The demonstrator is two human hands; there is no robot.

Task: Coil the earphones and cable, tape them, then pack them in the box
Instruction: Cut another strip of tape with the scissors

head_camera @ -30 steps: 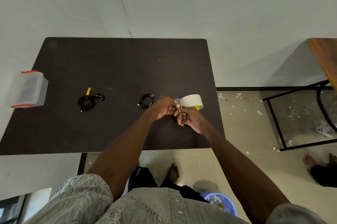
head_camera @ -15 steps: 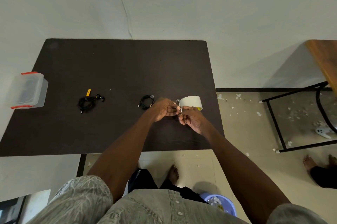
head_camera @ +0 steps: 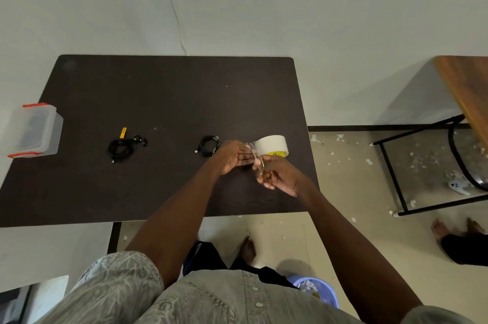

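Observation:
A white tape roll (head_camera: 272, 145) stands on the dark table (head_camera: 158, 96) near its right edge. My left hand (head_camera: 232, 156) pinches a short strip of tape pulled from the roll. My right hand (head_camera: 280, 174) grips small scissors (head_camera: 258, 161), whose blades meet the strip just left of the roll. A coiled black cable (head_camera: 208, 144) lies on the table right beside my left hand. The black earphones (head_camera: 122, 146) lie bundled farther left, with a yellow tab (head_camera: 122, 132) behind them. A clear box with red clasps (head_camera: 31, 129) sits at the table's left edge.
A wooden-topped table with a black metal frame (head_camera: 427, 165) stands to the right. Paper scraps litter the floor there, and another person's feet (head_camera: 456, 228) show at lower right. A blue bin (head_camera: 317, 293) sits on the floor near my feet.
My right hand with the scissors has drawn back a little toward me and to the right. My left hand's fingers have stretched out along the tape strip. The roll and cables stay put.

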